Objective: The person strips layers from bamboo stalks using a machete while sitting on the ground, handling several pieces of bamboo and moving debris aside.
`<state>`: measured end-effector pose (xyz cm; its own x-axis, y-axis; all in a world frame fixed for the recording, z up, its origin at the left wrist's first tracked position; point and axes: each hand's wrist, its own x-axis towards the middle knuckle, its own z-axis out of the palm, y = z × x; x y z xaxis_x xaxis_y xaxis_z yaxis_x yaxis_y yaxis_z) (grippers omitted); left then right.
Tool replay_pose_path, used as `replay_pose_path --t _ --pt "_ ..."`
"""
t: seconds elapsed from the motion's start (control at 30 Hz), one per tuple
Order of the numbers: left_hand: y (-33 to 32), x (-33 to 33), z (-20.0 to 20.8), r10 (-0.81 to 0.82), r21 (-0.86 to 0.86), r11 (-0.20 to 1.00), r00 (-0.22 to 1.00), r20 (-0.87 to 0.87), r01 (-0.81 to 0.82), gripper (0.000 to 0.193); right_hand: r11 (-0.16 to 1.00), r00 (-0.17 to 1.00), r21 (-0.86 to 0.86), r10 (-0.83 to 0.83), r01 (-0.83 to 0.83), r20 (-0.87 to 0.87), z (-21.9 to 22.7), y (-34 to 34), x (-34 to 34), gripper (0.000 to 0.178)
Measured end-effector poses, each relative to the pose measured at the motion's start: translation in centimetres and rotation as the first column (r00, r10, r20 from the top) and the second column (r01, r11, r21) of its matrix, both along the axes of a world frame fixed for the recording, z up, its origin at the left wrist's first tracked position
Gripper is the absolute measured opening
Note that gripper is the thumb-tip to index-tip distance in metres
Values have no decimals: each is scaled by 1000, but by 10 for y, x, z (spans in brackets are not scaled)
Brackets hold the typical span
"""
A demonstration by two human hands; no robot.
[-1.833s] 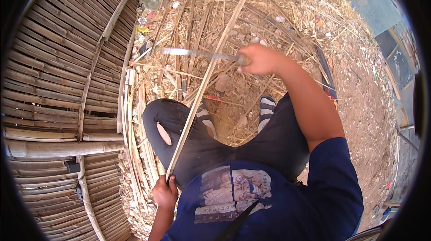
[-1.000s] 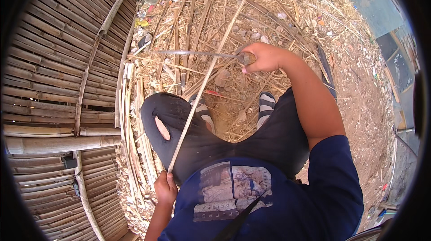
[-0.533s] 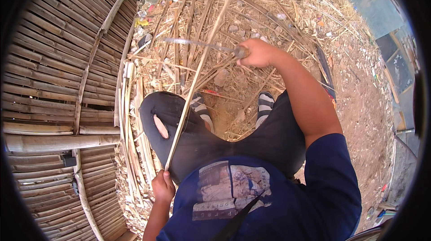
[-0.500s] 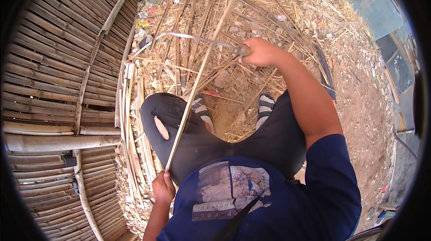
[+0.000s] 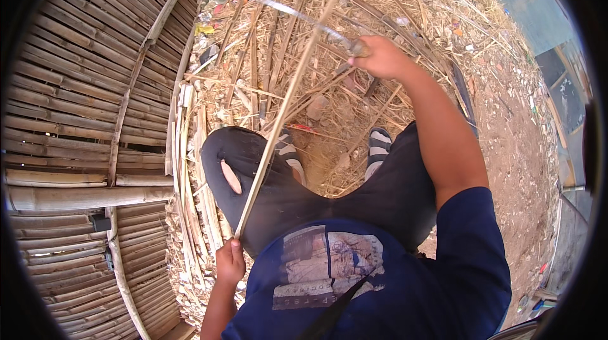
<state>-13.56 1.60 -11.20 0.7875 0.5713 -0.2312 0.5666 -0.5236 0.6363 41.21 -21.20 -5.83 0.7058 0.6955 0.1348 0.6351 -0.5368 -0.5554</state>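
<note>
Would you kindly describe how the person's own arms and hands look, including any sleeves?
The left hand and right hand are bare, with no gloves or wristbands visible. A navy short sleeve covers the upper right arm; the right forearm is uncovered. The left forearm is uncovered too; no sleeve edge is clear there.

A long pale strip [image 5: 279, 119] is gripped at its near end by the left hand [image 5: 230, 263]; well beyond those fingers [image 5: 236, 245], it is visually crossed by a knife [image 5: 285, 9] held in the right hand [image 5: 384, 58].
</note>
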Motion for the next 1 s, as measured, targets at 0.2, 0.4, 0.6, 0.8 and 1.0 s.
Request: replay_pose_path --t 0.2,0.4,0.6,0.8,1.0 --pt "8 14 42 36 -655 749 993 -115 -103 67 975 840 224 121 1 -529 23 -6 -25 29" --pt "10 61 71 21 -771 629 994 -111 -99 76 879 666 465 407 -100 -626 51 5 -66 20" --pt "10 112 96 -38 -842 531 989 -141 -100 76 769 561 636 552 -59 -616 49 5 -64 30" --pt "8 146 110 -177 -839 544 979 -106 8 75 716 518 691 556 101 -650 37 -3 -45 21" --pt "1 173 132 -120 -638 765 993 -13 84 60 606 592 750 511 265 -623 51 -11 -45 26"
